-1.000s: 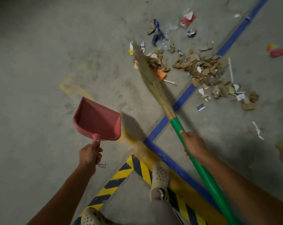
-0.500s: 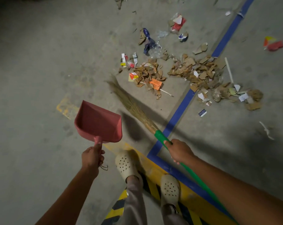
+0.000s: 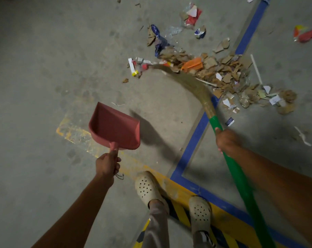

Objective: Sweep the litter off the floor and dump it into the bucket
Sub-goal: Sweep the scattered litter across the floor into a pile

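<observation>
**Broom on the litter, dustpan in hand**

Grips the short handle of a pink dustpan (image 3: 116, 126) in the left hand (image 3: 108, 162), fingers curled round it and thumb laid along the top. Holds the pan just ahead of that hand, open mouth pointing away, with nothing inside and a dark shadow thrown to its right. Clamps the right hand (image 3: 226, 140) round the green stick of a broom (image 3: 192, 81), close to where the green ends and the straw begins. Holds the two hands well apart, one tool in each.

Reaches the straw head ahead and to the left of the right hand, bent in a curve, its tip against the near edge of the litter (image 3: 223, 70). Faces that litter heaped on the grey floor (image 3: 44, 68) ahead of the right hand: mostly torn brown cardboard, with white paper scraps and an orange piece among it, and a few small bits strewn just past the broom tip, ahead of the left hand. Sees a red wrapper (image 3: 307, 35) far ahead and to the right, well apart from the heap.

Sweeps across a blue line (image 3: 192, 145) on the floor, just left of the right hand. Stands in pale holed shoes (image 3: 146, 187) behind and between the hands, beside yellow-and-black striped tape (image 3: 180, 215).
</observation>
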The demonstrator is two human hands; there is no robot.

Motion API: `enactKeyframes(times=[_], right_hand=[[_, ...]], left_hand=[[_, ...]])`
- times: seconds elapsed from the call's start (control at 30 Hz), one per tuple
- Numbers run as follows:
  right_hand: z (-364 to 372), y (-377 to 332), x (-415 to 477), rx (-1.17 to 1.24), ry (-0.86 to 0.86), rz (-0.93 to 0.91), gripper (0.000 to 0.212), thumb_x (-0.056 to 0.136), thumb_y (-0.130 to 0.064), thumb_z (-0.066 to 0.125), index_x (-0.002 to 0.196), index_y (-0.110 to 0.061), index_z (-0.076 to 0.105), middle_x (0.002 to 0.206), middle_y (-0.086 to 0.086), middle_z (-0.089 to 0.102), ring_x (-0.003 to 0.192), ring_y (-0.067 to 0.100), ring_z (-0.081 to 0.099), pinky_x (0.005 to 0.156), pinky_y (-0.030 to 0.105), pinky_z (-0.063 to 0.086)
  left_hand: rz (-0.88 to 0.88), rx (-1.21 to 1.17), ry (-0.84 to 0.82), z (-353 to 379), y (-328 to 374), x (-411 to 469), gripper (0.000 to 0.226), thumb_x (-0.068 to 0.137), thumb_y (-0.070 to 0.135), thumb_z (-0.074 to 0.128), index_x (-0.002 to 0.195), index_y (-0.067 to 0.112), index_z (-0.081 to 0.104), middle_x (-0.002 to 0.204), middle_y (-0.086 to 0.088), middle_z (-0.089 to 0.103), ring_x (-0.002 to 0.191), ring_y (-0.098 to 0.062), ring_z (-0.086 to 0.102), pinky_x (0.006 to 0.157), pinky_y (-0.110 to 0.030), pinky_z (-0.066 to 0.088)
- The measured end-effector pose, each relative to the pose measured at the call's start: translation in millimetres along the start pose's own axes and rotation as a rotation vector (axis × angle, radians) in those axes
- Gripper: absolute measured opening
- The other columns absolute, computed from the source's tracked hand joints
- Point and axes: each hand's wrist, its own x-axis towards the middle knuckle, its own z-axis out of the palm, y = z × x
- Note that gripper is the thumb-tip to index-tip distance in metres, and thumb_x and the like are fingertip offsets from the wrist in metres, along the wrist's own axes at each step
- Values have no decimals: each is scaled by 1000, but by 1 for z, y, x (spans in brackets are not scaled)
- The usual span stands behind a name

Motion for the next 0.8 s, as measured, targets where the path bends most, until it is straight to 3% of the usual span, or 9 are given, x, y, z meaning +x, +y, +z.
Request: enactKeyframes(times=[0.13,0.27,0.4,0.6,0.8], right_hand=[[-21,-11,-16,57,108,11,68,105,-55,27,102,1,66,100,24,70,96,39,68,77,38,49],[-28,-16,-35,59,145,-46,63,107,-52,27,100,-1,64,94,22,66,87,36,64,69,36,42],[-27,-19,-52,56,140,-113,57,107,-49,30,109,-2,62,107,25,66,100,41,64,72,37,39],[-17,-31,-83,39,42,-232,52,107,-50,31,111,-6,59,109,22,65,103,40,62,74,37,38],[16,-45,-120,2,-66,-355,49,105,-53,33,108,-11,58,107,22,67,102,42,63,82,43,49]], left_hand=[[34,9,-16,2,27,2,25,97,21,60,84,0,58,72,-13,56,44,-17,39,41,-23,27],[47,11,-22,-2,41,4,26,97,20,59,81,0,57,74,-16,55,45,-18,39,43,-24,27],[62,-3,-8,-6,44,2,26,96,20,60,80,0,57,73,-15,55,42,-16,39,40,-21,27],[42,-53,19,-18,26,-8,26,96,21,61,82,0,56,72,-14,54,43,-16,38,40,-21,27],[-26,-130,92,-35,-8,-23,26,97,22,61,82,2,56,71,-13,54,44,-17,36,39,-22,26]])
